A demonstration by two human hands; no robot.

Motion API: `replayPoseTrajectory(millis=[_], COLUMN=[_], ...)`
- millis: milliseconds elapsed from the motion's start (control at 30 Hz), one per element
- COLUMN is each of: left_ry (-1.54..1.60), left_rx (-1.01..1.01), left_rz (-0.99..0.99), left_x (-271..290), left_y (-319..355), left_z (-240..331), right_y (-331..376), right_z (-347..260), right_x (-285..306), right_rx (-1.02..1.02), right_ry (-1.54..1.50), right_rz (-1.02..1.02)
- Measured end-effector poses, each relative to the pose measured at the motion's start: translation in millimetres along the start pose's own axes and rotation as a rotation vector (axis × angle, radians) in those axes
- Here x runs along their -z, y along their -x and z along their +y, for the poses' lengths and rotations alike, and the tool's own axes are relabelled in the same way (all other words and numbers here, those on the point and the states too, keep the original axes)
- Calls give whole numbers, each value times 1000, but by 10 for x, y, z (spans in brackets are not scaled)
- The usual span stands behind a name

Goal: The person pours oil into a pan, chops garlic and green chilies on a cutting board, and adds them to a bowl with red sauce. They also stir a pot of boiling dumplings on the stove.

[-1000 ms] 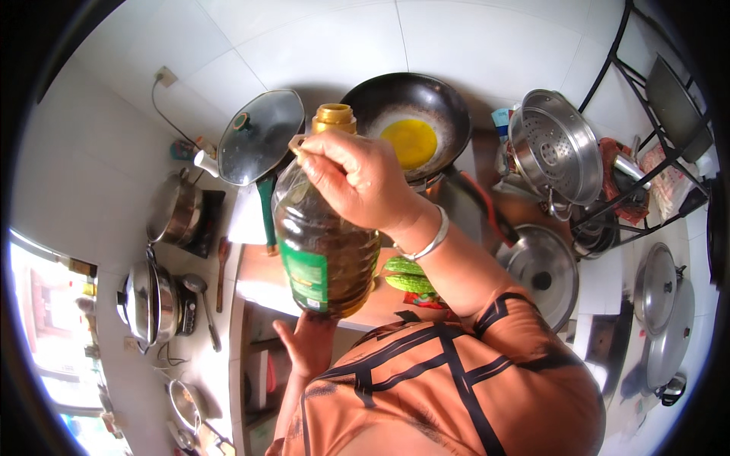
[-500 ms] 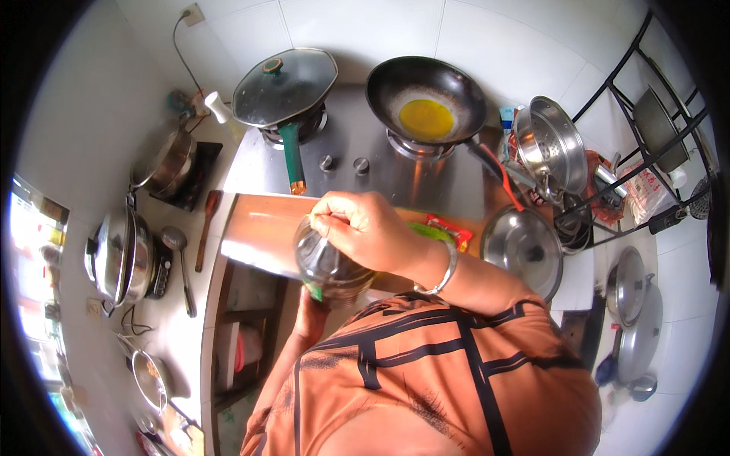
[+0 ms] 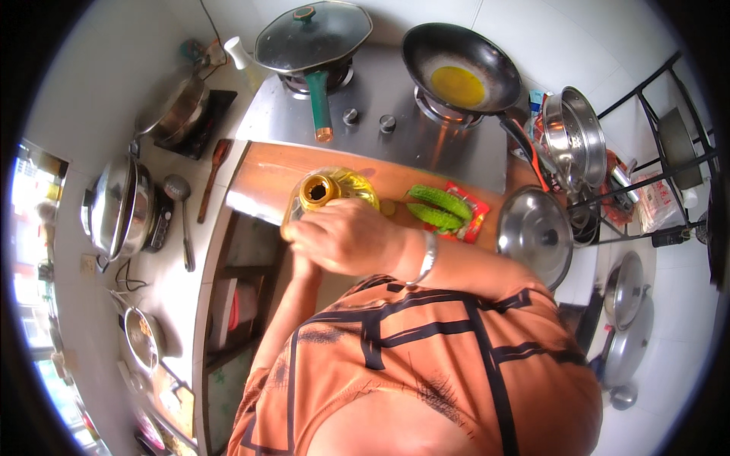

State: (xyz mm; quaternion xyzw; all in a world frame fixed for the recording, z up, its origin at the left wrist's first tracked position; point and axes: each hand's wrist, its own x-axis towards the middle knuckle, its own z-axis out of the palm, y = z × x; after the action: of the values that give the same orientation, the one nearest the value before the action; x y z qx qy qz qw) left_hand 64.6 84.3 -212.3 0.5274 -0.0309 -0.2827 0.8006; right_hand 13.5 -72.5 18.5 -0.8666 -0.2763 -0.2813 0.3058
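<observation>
We saw a metal ladle and a wooden spatula well left of both hands. Beyond the hands sat a lidded pan with a green handle. The left hand was largely hidden beneath the right; we could not tell its grip. The uncapped oil bottle was just beyond the hands, mouth upward; we could not tell whether it rested on anything. The right hand was closed on its near side, below the neck. We judged the bottle fairly heavy, its contents apt to shift, its thin plastic wall yielding and perhaps slick with oil; we favoured a grip near the neck with a palm supporting the base. Right of the hands lay green bitter gourds; farther out stood a wok holding yellow oil, and nearer, a steel lid.
</observation>
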Motion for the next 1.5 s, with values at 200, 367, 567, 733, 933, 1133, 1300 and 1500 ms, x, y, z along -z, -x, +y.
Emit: replayPoseTrajectory(millis=[200,367,567,733,933,1133,1300,1500], left_ry=[-26,-39,-90,-177,-436,-663,-760,-732], left_rx=[-173,21,53,48,-443,-670,-610,-609], left_rz=[-42,31,-25,-137,-87,-28,-64,-52], left_x=[29,114,224,48,-49,-332,-314,-325], left_y=[179,120,-62,-265,-152,77,80,70], left_z=[-129,-137,-10,52,387,609,702,632], right_y=[599,1280,1950,2348,1350,-206,-779,-855], right_z=[361,1264,2027,2094,1692,644,235,136], right_x=[383,112,-1051,-1197,-67,740,745,723], right_rx=[-50,-871,-925,-789,-671,-158,192,127], right_ry=[-87,174,344,65,-146,-63,107,206], right_rz=[281,-75,-756,-498,-64,-285,-510,-655])
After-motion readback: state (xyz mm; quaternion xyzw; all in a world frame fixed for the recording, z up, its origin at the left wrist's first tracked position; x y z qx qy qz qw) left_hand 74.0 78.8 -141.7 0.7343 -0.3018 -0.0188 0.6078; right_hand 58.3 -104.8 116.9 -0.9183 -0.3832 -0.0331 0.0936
